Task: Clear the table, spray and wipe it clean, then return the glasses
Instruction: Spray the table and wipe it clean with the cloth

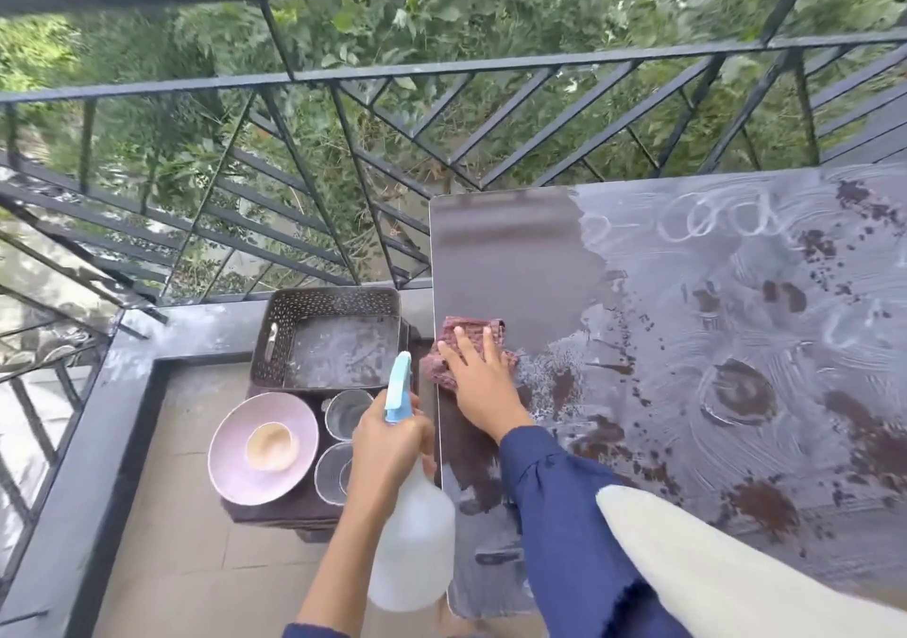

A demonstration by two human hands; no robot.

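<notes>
The dark table (500, 254) is wet, with white foam smears across its right part and a wiped strip along its left edge. My right hand (483, 377) presses flat on a reddish checked cloth (454, 343) at the table's left edge. My left hand (387, 446) grips the neck of a translucent spray bottle (414, 534) with a blue nozzle, held just left of the table. Two clear glasses (347, 411) (333, 473) stand on a low dark stool beside a pink plate (230, 446).
A brown perforated tray (275, 338) sits behind the glasses on the low stool. A small beige bowl (271, 446) rests on the pink plate. A black metal railing (343, 72) borders the balcony beyond, over foliage. A cream cloth (736, 564) hangs at the lower right.
</notes>
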